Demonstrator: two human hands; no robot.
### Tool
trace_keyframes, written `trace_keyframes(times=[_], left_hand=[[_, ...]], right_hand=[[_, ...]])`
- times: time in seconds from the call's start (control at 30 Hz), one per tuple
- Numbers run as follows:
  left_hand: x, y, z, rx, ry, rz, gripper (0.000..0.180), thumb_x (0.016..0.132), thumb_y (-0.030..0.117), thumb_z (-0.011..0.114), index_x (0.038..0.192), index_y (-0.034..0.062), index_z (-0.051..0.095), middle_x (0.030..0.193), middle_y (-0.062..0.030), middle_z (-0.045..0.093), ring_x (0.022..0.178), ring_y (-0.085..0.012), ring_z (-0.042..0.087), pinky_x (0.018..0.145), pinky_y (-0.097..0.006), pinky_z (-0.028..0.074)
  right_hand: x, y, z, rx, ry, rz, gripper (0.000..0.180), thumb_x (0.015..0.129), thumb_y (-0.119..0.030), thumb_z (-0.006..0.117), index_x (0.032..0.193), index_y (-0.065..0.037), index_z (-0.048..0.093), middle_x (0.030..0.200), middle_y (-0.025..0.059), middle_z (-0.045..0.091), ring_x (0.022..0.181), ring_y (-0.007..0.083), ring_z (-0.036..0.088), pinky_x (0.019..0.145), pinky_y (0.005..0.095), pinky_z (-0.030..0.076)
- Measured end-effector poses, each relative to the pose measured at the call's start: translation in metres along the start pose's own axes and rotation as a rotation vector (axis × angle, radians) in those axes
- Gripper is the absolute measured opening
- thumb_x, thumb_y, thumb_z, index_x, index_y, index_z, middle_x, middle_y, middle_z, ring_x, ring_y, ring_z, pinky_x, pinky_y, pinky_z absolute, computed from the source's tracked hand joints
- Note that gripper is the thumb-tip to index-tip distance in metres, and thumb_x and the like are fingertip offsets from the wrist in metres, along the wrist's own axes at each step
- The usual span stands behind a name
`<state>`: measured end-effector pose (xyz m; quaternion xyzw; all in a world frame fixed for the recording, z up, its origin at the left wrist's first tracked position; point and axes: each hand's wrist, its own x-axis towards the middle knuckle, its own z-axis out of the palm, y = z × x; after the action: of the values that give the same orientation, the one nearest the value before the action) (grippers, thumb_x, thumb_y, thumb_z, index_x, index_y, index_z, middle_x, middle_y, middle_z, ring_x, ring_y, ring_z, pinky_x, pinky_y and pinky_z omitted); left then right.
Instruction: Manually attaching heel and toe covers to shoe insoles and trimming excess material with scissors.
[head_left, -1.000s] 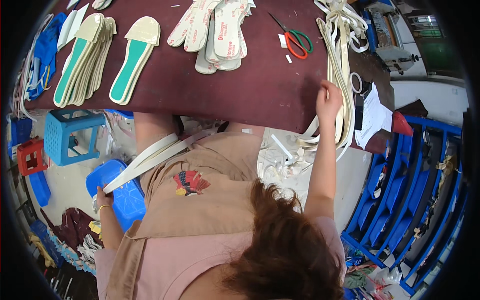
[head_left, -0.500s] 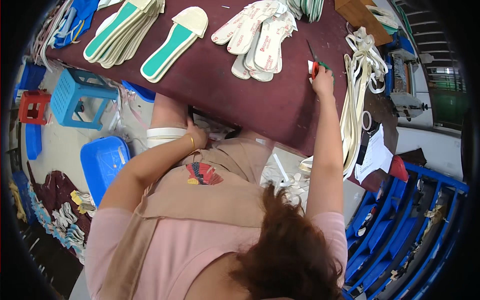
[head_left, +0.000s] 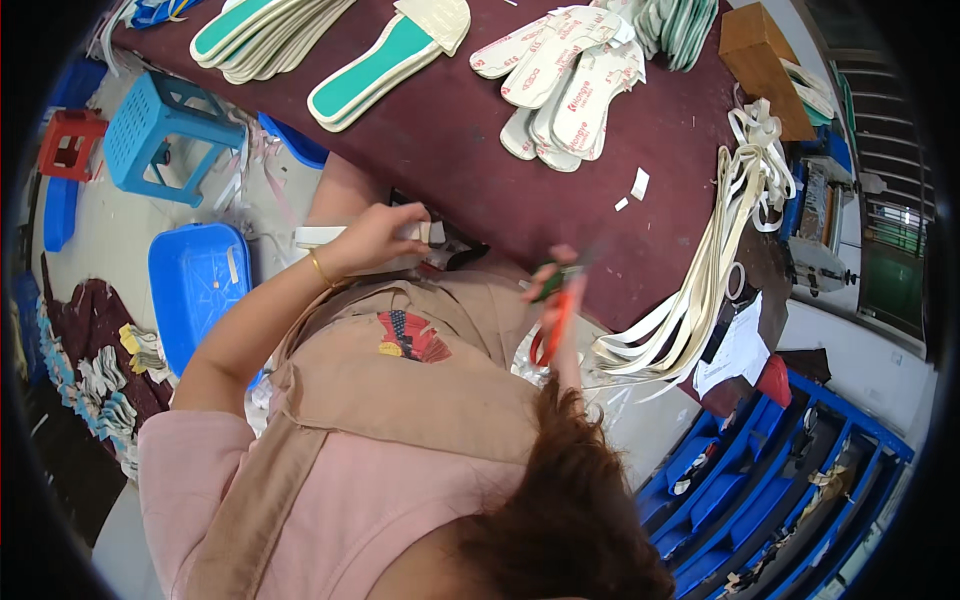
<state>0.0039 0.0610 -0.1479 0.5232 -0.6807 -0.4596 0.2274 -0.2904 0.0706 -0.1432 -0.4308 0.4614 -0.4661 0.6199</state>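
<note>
Over my lap, my left hand (head_left: 382, 236) is closed on a white strip (head_left: 318, 236), whose short end sticks out past my fingers toward the table. My right hand (head_left: 558, 265) grips a pair of scissors (head_left: 548, 340) with red and green handles just off the table's near edge; motion blurs them, and the dark blades point up and to the right. Two small white scraps (head_left: 640, 183) lie on the dark red tabletop (head_left: 480, 210). Beyond my left hand is a single insole (head_left: 375, 80) with a green middle and a cream toe piece.
Stacked green-and-cream insoles (head_left: 270, 40) lie at the table's far left; white printed insoles (head_left: 570, 100) spread at the far middle. Long cream strips (head_left: 690, 290) hang over the right edge. A blue stool (head_left: 165, 135) and blue basin (head_left: 200, 290) stand left, a blue rack (head_left: 760, 480) right.
My right hand has come from the table's right side toward my lap with the scissors. My left hand has risen slightly, with the white strip showing in it. The view has shifted.
</note>
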Motion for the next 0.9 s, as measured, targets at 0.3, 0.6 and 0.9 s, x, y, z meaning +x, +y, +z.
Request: trace_keyframes(times=[0.3, 0.6, 0.9], left_hand=[[0.003, 0.024, -0.009, -0.453, 0.098, -0.044, 0.052, 0.066, 0.015, 0.080, 0.097, 0.0035, 0.040, 0.080, -0.0090, 0.059, 0.073, -0.0122, 0.054, 0.064, -0.029, 0.046], [-0.013, -0.028, -0.025, -0.097, -0.217, -0.009, 0.061, 0.068, 0.032, 0.078, 0.112, -0.0006, 0.052, 0.097, -0.0158, 0.061, 0.091, -0.0264, 0.060, 0.076, -0.036, 0.046], [-0.022, -0.027, -0.002, -0.468, -0.038, -0.035, 0.048, 0.078, 0.027, 0.072, 0.114, -0.0001, 0.054, 0.088, -0.0055, 0.062, 0.082, -0.0124, 0.056, 0.076, -0.027, 0.045]], right_hand=[[-0.021, 0.029, 0.041, -0.330, -0.489, 0.208, 0.061, 0.080, -0.009, 0.066, 0.134, -0.007, 0.038, 0.107, 0.0059, 0.045, 0.069, 0.0114, 0.052, 0.059, 0.0253, 0.046], [-0.023, 0.018, 0.045, -0.124, -0.333, 0.431, 0.049, 0.085, -0.033, 0.065, 0.123, -0.006, 0.050, 0.067, -0.0035, 0.047, 0.044, 0.0043, 0.041, 0.040, 0.0188, 0.032], [-0.020, 0.022, 0.043, -0.119, -0.286, 0.337, 0.082, 0.077, -0.063, 0.056, 0.131, -0.004, 0.035, 0.086, 0.0006, 0.044, 0.062, 0.0063, 0.045, 0.054, 0.0176, 0.037]])
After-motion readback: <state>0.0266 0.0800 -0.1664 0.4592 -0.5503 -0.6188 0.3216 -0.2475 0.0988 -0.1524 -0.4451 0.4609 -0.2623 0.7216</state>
